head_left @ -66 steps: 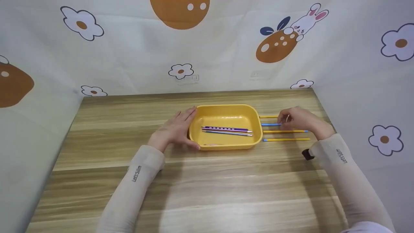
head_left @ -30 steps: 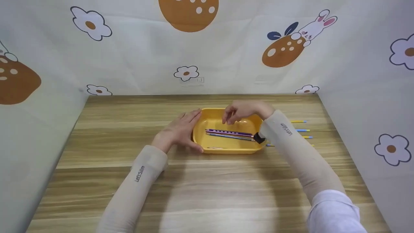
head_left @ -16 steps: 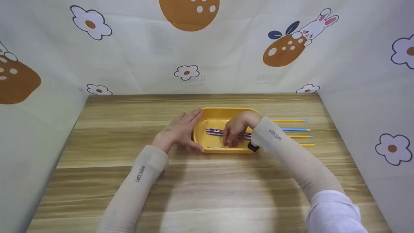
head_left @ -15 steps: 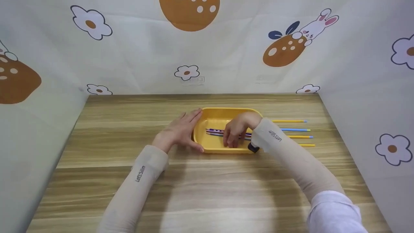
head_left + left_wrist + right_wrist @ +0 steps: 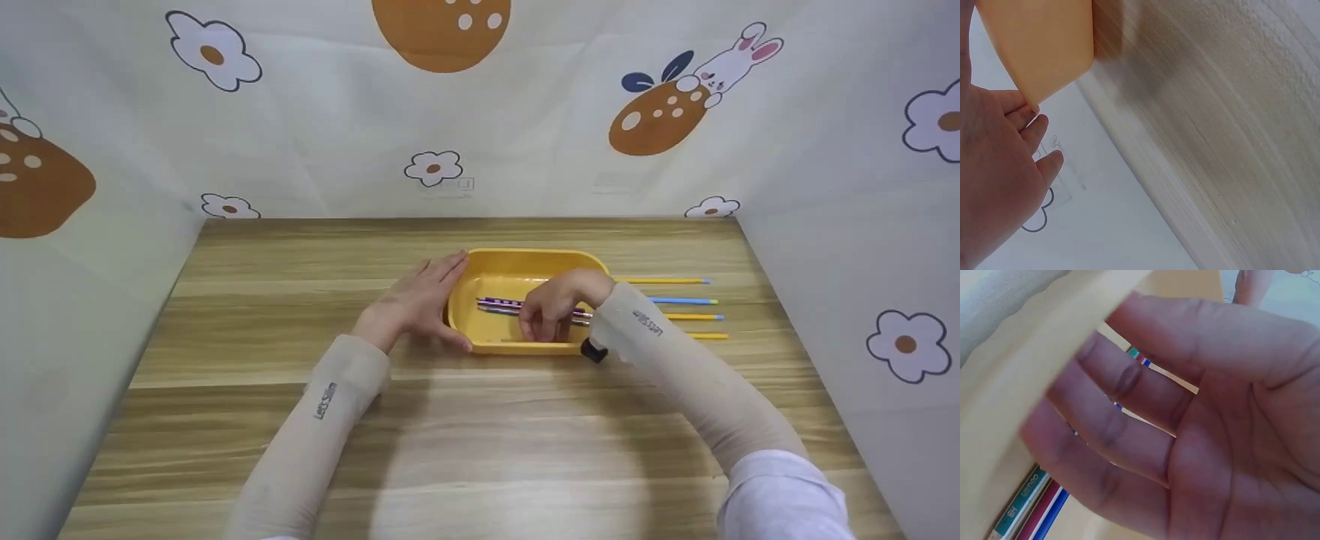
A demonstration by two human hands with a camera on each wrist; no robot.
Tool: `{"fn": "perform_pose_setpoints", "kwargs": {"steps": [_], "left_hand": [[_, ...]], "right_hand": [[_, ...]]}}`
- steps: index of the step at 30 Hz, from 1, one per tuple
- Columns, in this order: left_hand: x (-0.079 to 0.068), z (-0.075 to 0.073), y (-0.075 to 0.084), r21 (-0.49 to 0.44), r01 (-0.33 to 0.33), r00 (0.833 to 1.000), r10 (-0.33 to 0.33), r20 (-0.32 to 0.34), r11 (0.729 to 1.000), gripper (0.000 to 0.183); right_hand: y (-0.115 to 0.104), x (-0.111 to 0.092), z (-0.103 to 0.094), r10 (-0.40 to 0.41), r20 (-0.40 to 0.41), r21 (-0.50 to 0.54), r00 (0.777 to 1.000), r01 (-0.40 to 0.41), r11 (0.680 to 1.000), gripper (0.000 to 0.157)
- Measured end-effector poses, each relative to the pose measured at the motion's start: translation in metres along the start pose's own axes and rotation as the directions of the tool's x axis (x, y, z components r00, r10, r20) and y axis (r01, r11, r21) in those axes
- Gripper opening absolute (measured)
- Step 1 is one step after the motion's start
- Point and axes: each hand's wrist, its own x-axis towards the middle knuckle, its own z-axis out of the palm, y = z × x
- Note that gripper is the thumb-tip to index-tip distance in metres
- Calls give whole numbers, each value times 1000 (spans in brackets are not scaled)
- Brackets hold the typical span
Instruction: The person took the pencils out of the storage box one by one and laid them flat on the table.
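A yellow plastic bin stands on the table with several pencils lying in it. My left hand rests against the bin's left end, fingers at the far corner, thumb at the near one. In the left wrist view, the fingertips of the left hand touch the bin's edge. My right hand reaches down inside near the front wall. Bent fingers point at the floor there, and in the right wrist view the rim hides their tips. A green HB pencil and striped pencils lie beyond that hand.
Right of the bin, several pencils lie on the table in roughly parallel rows: a yellow pencil, a blue pencil and more yellow ones. A patterned cloth encloses the back and sides. A small black block sits at my right cuff.
My right hand left the pencils on the right, swung over the bin, then dipped to its near side. Over the last half second it shifted only slightly. My left hand stayed at the bin's end.
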Motion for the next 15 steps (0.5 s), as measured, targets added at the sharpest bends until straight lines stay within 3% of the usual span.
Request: {"fn": "perform_pose_setpoints", "kwargs": {"steps": [8, 15], "left_hand": [[0, 0, 1, -23, 10, 1000, -10, 1, 1000, 138], [0, 1, 0, -32, 10, 1000, -10, 0, 999, 139]], "right_hand": [[7, -13, -4, -157, -63, -3, 986, 157, 988, 16], [15, -25, -4, -202, -166, -54, 965, 196, 979, 18]]}}
